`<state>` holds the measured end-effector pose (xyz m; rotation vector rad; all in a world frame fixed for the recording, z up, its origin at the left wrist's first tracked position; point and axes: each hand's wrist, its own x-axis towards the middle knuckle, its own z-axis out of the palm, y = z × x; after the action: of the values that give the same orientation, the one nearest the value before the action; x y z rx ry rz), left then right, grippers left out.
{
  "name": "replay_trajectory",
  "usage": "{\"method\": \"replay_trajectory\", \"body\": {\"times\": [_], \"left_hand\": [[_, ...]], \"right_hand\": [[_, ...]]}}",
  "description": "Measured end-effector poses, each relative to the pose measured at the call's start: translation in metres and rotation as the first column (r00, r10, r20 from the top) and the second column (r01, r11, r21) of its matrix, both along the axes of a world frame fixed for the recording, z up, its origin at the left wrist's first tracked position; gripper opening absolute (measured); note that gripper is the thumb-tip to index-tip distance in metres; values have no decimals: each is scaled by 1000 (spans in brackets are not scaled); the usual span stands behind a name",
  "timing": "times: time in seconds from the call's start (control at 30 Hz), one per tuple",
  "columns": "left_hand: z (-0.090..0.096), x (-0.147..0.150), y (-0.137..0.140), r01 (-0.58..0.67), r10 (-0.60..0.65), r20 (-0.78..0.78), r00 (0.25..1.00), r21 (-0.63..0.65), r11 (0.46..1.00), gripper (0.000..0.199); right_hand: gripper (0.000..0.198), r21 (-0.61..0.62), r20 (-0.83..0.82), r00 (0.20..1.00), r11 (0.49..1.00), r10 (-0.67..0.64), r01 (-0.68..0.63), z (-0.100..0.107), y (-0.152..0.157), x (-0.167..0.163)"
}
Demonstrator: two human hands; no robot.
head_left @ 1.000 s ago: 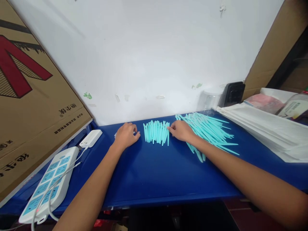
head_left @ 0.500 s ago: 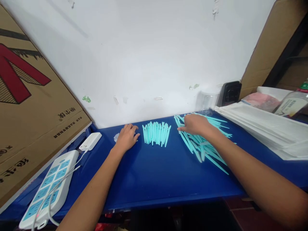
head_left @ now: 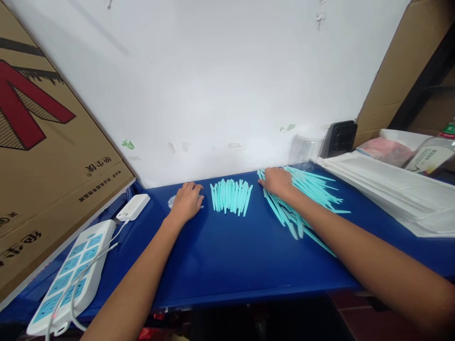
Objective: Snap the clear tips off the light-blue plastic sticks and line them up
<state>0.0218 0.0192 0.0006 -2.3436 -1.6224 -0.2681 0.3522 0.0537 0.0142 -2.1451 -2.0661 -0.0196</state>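
My left hand (head_left: 187,201) rests on the blue table with its fingers spread and slightly bent, over some small clear plastic pieces (head_left: 171,202) that it partly covers. Just right of it lies a neat row of slim turquoise plastic sticks (head_left: 231,196), knife-like in shape, side by side with their ends toward the wall. My right hand (head_left: 278,182) is curled down over the far left part of a loose pile of the same turquoise sticks (head_left: 313,187). Its fingertips are hidden, so what they grip cannot be made out. The right forearm covers part of the pile.
A white power strip (head_left: 71,279) with cables and a small white box (head_left: 133,207) lie at left, beside a large cardboard box (head_left: 53,156). At right are a clear plastic cup (head_left: 308,149), a black object (head_left: 341,137), stacked white sheets (head_left: 398,194) and a bottle (head_left: 433,151).
My right hand has shifted slightly left over the loose pile, uncovering more sticks to its right. The left hand and the neat row stay nearly in place.
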Motion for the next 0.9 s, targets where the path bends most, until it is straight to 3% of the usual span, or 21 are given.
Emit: {"method": "replay_trajectory", "body": {"times": [0.2, 0.4, 0.73, 0.9], "left_hand": [[-1, 0, -1, 2, -2, 8, 1000, -3, 1000, 31], [0, 2, -3, 17, -17, 26, 1000, -2, 1000, 30], [3, 2, -2, 59, -62, 84, 995, 34, 998, 30], [6, 5, -4, 103, -113, 222, 969, 55, 993, 26]], "right_hand": [[33, -119, 8, 999, 992, -37, 38, 8, 6, 9], [34, -120, 21, 999, 992, -26, 28, 8, 2, 12], [25, -37, -81, 997, 999, -15, 12, 9, -5, 24], [21, 180, -265, 962, 984, 59, -11, 10, -5, 26]]}}
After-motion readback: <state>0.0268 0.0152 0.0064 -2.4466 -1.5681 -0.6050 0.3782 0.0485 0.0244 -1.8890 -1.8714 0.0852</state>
